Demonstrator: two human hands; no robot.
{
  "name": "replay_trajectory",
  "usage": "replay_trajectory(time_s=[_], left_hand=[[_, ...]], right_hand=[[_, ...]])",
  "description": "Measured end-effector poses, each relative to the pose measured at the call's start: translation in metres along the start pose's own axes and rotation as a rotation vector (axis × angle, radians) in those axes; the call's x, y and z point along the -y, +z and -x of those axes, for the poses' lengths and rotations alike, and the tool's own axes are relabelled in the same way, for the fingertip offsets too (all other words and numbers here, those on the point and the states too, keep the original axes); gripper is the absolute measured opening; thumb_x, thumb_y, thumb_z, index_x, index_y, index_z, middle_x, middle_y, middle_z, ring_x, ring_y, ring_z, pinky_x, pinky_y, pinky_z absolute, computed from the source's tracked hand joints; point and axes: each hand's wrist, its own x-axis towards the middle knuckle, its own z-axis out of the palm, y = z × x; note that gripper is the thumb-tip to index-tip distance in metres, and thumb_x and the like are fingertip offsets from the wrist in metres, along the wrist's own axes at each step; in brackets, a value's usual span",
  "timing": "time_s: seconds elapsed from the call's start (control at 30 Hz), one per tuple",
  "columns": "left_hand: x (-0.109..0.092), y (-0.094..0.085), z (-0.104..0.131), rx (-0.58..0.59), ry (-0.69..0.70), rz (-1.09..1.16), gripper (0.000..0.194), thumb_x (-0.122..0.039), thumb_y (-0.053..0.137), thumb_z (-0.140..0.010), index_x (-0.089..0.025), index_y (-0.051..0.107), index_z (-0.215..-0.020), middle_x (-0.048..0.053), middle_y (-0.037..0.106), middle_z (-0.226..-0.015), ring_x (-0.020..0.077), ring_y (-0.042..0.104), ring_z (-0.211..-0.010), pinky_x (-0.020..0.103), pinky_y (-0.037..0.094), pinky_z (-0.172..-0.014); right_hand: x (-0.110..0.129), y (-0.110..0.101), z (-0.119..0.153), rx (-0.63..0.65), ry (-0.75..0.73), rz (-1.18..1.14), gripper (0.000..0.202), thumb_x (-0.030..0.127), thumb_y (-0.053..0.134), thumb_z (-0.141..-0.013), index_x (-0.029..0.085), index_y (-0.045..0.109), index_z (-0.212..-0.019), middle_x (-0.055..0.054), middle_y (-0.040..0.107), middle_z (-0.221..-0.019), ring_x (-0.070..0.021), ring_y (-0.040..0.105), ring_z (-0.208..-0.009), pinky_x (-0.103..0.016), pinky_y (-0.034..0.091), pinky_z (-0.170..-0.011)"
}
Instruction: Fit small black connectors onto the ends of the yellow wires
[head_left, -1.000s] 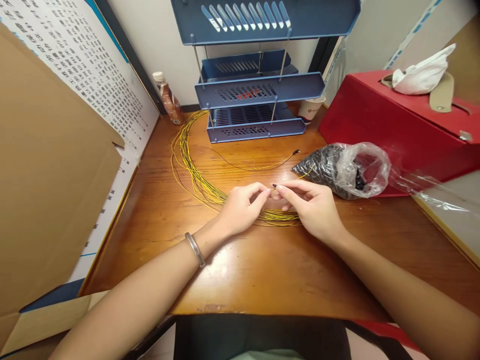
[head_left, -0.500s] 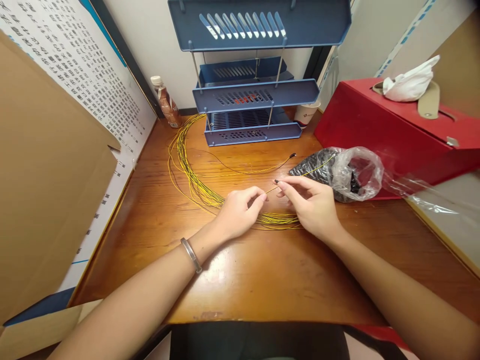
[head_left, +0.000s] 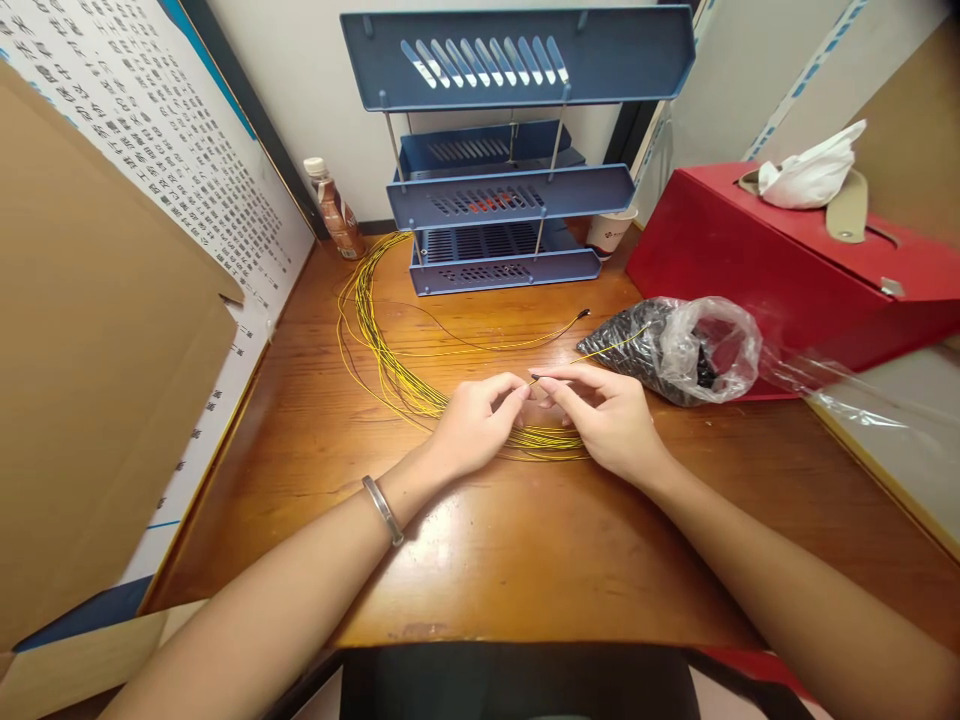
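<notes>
I see both hands meet over the middle of the brown wooden counter (head_left: pixel 525 560). The left hand (head_left: pixel 472 425) has its thumb and first finger pinched together at the tips, and the right hand (head_left: pixel 600 415) has its fingers (head_left: pixel 559 380) closed the same way, just beside them. Between the two pinches sits the small black tip (head_left: pixel 535 378) of a thin yellow wire (head_left: pixel 607 349). Which hand grips the tip itself, I cannot tell.

The held wire is nearly straight. Its long axis runs from the black tip at the fingers up and to the right, toward the clear plastic bag of small black parts (head_left: pixel 675 345), and its far end lies on the bag. So the tip points left and toward me.

Under both hands lies the bundle of many yellow wires (head_left: pixel 382 350). It curves in a wide arc along the counter, from below the hands to the left and back to the blue plastic stacked paper tray (head_left: pixel 502 190). One separate yellow wire with a black end (head_left: pixel 585 314) lies flat behind the hands, pointing right.
</notes>
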Motion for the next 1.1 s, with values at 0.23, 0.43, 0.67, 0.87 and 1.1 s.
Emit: replay_trajectory(time_s=[0.23,0.43,0.67,0.87,1.1], left_hand=[[0.003,0.001,-0.001,-0.006,-0.05,0.056,0.031,-0.033,0.047,-0.102,-0.017,0.062,-0.08,0.0,0.067,-0.069,0.0134,0.059,-0.062,0.025,0.046,-0.066],[0.003,0.002,0.0,-0.029,-0.065,0.039,0.032,-0.032,0.047,-0.101,-0.017,0.064,-0.079,0.001,0.068,-0.068,0.0133,0.059,-0.06,0.025,0.046,-0.064],[0.001,0.001,0.0,-0.03,-0.027,-0.001,0.034,-0.032,0.047,-0.101,-0.017,0.063,-0.075,0.0,0.067,-0.068,0.0134,0.058,-0.064,0.025,0.044,-0.067],[-0.001,0.001,0.0,-0.024,0.003,-0.027,0.034,-0.029,0.046,-0.102,-0.016,0.065,-0.076,0.001,0.07,-0.075,0.0139,0.06,-0.069,0.025,0.043,-0.071],[0.0,0.001,0.0,-0.014,0.026,-0.069,0.033,-0.028,0.046,-0.101,-0.016,0.066,-0.078,0.0,0.067,-0.072,0.0137,0.057,-0.066,0.025,0.041,-0.067]], right_hand=[[-0.003,-0.007,-0.009,-0.077,-0.091,0.063,0.024,0.038,0.071,-0.091,0.02,0.08,-0.103,-0.005,0.078,-0.088,-0.0156,0.071,-0.069,-0.028,0.057,-0.063],[-0.003,-0.02,-0.024,-0.26,-0.046,-0.037,0.03,0.045,0.074,-0.087,0.017,0.077,-0.099,-0.008,0.078,-0.089,-0.0165,0.072,-0.064,-0.023,0.053,-0.046],[-0.005,-0.003,-0.011,-0.011,0.096,-0.133,0.037,0.049,0.076,-0.083,0.014,0.075,-0.096,-0.01,0.078,-0.094,-0.0192,0.075,-0.07,-0.019,0.052,-0.042],[-0.003,0.005,-0.002,0.056,0.086,-0.132,0.033,0.046,0.074,-0.086,0.015,0.076,-0.097,-0.009,0.078,-0.089,-0.0187,0.075,-0.067,-0.021,0.054,-0.045],[-0.003,0.007,0.0,0.072,0.087,-0.115,0.035,0.048,0.076,-0.084,0.016,0.079,-0.097,-0.007,0.076,-0.079,-0.0193,0.075,-0.066,-0.025,0.059,-0.052]])
